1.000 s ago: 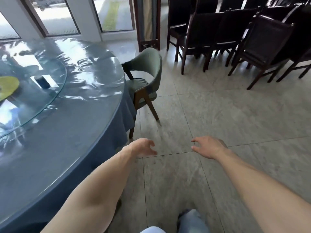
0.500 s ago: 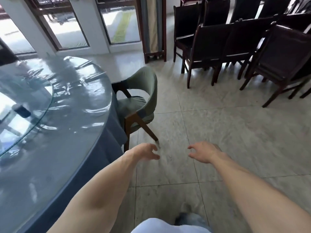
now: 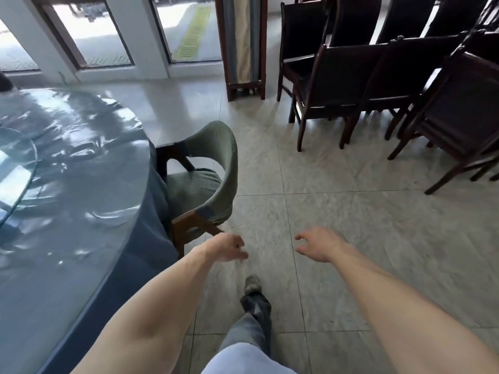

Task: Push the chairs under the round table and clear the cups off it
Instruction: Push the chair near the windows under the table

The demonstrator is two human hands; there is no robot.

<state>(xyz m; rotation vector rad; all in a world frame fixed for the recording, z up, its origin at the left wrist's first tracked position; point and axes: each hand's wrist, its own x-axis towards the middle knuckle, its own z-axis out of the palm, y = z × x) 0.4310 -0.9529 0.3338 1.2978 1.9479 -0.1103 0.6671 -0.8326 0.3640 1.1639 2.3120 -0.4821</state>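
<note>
— Reading any labels? Counting chairs?
— No writing legible. One green chair [image 3: 213,171] mid-frame, seat partly under the round table [image 3: 75,184] at left.
— Hands?
— Left hand [image 3: 225,248] and right hand [image 3: 320,245], both loosely curled, empty, lower centre.

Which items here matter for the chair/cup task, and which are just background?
Job:
green chair, seat partly under the table
round table
left hand and right hand, both holding nothing

Background:
dark wooden chairs
folded screen
windows
No cups visible.
</note>
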